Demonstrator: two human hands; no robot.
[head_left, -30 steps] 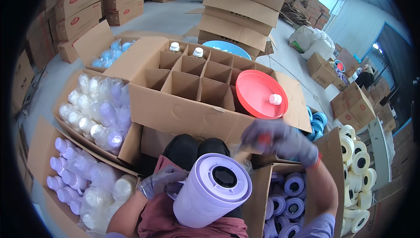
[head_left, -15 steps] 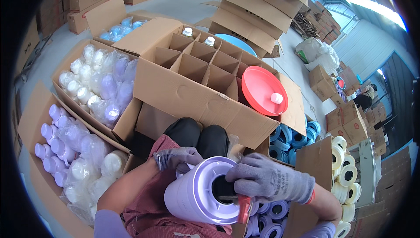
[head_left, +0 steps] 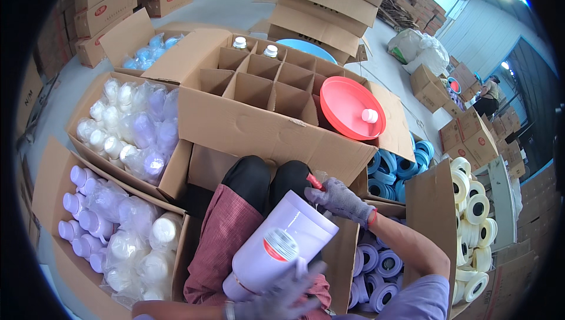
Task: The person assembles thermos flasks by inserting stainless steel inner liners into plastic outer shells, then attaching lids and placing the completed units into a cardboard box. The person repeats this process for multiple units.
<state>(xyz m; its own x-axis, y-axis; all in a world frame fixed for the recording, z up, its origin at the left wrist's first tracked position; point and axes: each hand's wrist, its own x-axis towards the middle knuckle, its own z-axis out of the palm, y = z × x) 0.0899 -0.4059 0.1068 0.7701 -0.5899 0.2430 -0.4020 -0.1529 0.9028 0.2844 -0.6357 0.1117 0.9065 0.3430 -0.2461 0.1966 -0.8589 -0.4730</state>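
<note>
A lilac plastic thermos shell (head_left: pixel 281 243) leans across my lap, its wide end tilted up and right. It has a handle and a silver-and-red label on its side. My left hand (head_left: pixel 285 296), gloved and blurred by motion, is by the shell's lower side near the handle, fingers spread. Closed around a red-handled tool (head_left: pixel 316 182), my gloved right hand (head_left: pixel 341 201) is at the shell's upper rim. The tool's working end is hidden. Right of the shell, a carton holds several lilac rings with black centers (head_left: pixel 388 263).
Ahead stands a divided carton (head_left: pixel 259 108) with white-capped bottles and a red basin (head_left: pixel 353 108) on it. Left cartons hold bagged white and lilac parts (head_left: pixel 144 123) and lilac cups (head_left: pixel 88 220). Blue rings (head_left: pixel 406 167) and cream rings (head_left: pixel 474 208) lie at right. A person (head_left: pixel 487 96) is far right.
The shell has turned from its holed end facing me to its labelled side showing. My left hand moved down from the upper left; my right hand rose with the red-handled tool.
</note>
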